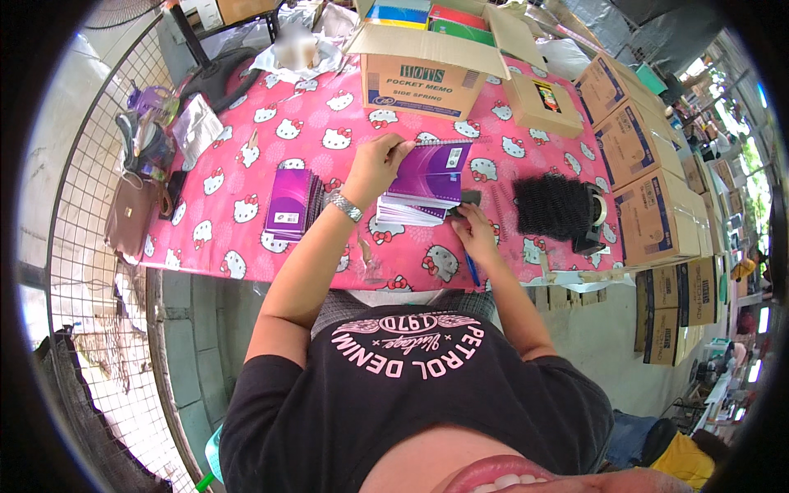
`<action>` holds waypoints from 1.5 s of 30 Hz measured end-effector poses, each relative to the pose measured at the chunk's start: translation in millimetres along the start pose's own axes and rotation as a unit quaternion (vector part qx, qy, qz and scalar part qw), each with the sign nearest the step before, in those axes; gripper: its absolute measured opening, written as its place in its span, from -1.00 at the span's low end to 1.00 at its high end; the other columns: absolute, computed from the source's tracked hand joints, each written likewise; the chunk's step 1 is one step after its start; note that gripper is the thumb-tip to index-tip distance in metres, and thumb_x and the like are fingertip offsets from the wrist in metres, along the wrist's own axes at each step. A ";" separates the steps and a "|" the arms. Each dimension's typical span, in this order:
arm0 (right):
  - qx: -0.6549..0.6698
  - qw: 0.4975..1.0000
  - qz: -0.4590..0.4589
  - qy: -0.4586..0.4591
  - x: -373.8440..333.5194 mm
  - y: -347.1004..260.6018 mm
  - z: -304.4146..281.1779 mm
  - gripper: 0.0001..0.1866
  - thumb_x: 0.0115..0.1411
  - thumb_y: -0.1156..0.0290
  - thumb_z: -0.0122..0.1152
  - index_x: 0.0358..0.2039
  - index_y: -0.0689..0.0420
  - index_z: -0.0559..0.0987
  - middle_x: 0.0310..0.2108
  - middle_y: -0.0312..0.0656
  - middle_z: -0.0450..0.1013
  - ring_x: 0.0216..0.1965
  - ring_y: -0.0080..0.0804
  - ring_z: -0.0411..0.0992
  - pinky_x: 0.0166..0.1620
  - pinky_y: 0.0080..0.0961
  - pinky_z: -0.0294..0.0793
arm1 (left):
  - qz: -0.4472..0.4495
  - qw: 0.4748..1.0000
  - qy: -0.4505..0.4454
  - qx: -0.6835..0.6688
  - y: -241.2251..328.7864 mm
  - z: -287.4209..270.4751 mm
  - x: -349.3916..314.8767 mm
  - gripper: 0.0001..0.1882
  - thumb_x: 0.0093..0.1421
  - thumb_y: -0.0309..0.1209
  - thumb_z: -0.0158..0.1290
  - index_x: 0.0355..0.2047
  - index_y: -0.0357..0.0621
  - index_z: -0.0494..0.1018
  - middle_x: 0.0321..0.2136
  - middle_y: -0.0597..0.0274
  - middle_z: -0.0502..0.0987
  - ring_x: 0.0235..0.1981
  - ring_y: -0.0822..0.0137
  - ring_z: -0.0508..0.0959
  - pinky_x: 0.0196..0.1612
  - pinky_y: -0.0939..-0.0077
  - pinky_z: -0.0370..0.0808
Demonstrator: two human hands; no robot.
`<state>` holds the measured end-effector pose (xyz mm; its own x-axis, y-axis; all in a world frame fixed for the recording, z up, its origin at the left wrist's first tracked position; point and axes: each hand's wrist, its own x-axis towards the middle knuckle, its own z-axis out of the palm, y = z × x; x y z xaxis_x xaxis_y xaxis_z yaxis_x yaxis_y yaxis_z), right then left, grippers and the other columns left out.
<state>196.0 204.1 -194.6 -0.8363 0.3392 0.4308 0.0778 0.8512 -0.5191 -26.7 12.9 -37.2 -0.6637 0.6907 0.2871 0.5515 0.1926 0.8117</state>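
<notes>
A purple-covered spiral notebook (431, 170) lies on top of a stack of white-paged notebooks (411, 212) in front of me. My left hand (382, 164) is closed on its upper left edge, by the wire binding. At the stack's lower right, my right hand (477, 237) is closed round a mostly hidden tool; a dark grey piece (470, 198) shows above the fingers and a blue handle-like part (472, 269) below the palm. Left of my left wrist sits another pile of purple notebooks (293, 201). A loose wire coil seems to extend right from the notebook's top edge.
Black binding coils (549, 205) are heaped at the right, beside a tape dispenser (593, 218). An open carton (423, 85) of coloured notebooks stands at the back, next to a smaller brown box (544, 105). Cartons (653, 215) are stacked right; a brown bag (131, 215) is left.
</notes>
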 end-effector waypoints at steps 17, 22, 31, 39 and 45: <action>0.066 0.995 -0.052 0.061 22.5 -132.0 -62.8 -0.44 0.11 0.42 0.30 0.15 0.18 0.44 0.02 0.00 0.39 0.04 -0.04 0.34 0.11 -0.22 0.32 | 0.048 0.998 0.047 0.012 -5.7 8.8 -7.1 -0.66 0.28 -0.24 0.12 -0.11 -0.27 0.43 -0.54 0.03 0.48 -0.59 0.30 0.57 -0.49 0.40 0.48; 0.096 0.990 -0.079 0.073 66.4 -168.4 -68.2 -0.43 0.07 0.41 0.32 0.13 0.18 0.46 -0.01 -0.04 0.42 0.01 -0.06 0.35 0.09 -0.21 0.34 | 0.085 0.994 0.062 0.034 8.6 7.3 -9.8 -0.66 0.27 -0.29 0.14 -0.06 -0.24 0.39 -0.50 0.03 0.49 -0.53 0.25 0.61 -0.42 0.33 0.53; 0.028 0.993 -0.097 0.062 90.0 -174.2 -60.3 -0.44 0.02 0.35 0.36 0.05 0.23 0.48 -0.04 -0.08 0.45 -0.02 -0.06 0.37 0.07 -0.17 0.34 | 0.101 0.992 0.074 -0.018 -8.9 9.7 -13.6 -0.74 0.18 -0.58 0.10 -0.10 -0.27 0.45 -0.30 -0.01 0.57 -0.36 0.20 0.63 -0.39 0.40 0.59; -0.083 0.986 -0.125 0.070 98.1 -181.9 -66.5 -0.51 0.05 0.32 0.32 0.00 0.24 0.53 -0.08 -0.07 0.48 -0.06 -0.06 0.39 0.04 -0.16 0.36 | 0.003 0.993 0.037 -0.114 -11.2 10.6 -15.9 -0.70 0.07 -0.60 0.14 -0.13 -0.29 0.52 -0.33 -0.03 0.58 -0.38 0.19 0.65 -0.30 0.40 0.60; 0.479 0.821 0.267 -0.159 90.9 -162.5 -61.3 -0.68 0.26 0.36 0.21 -0.05 0.28 0.57 -0.20 -0.18 0.54 -0.14 -0.42 0.47 -0.08 -0.48 0.47 | 0.101 0.989 0.102 -0.024 -11.0 10.8 -27.7 -0.72 0.08 -0.60 0.12 -0.15 -0.25 0.55 -0.33 0.02 0.59 -0.43 0.20 0.64 -0.34 0.40 0.58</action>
<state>140.6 121.2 -25.9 -0.9329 0.3105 -0.1824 0.1438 -0.1431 -0.9792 -9.0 -0.8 -59.6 -0.6332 0.5563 0.5381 0.6620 0.0290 0.7489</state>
